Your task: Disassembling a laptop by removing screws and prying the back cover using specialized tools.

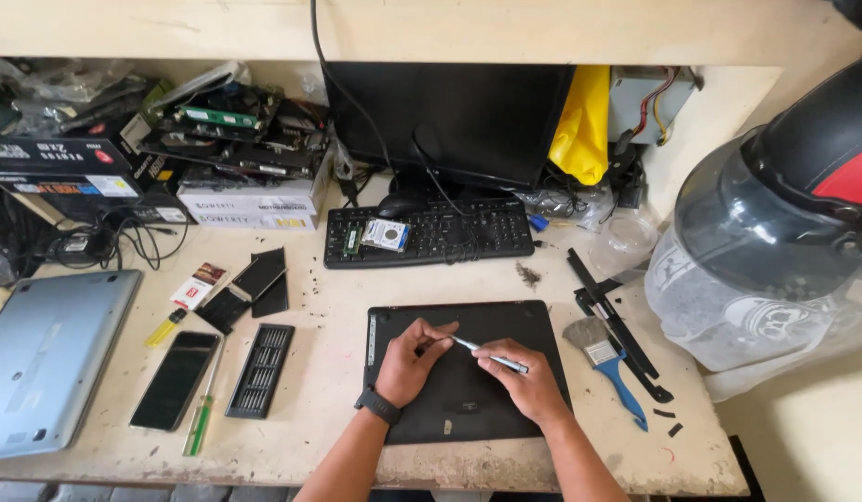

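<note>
Both hands worked a screwdriver (482, 353) over the black laptop (468, 409).

The right hand (528, 381) grasped the handle, the left hand (407, 363) pinched near the tip; its long axis ran 4 to 10 o'clock (tip at 10). The base looked still on, with unscrewing apparently unfinished; a bit tray (261, 370) lay at 9, a keyboard (431, 237) at 12.
</note>
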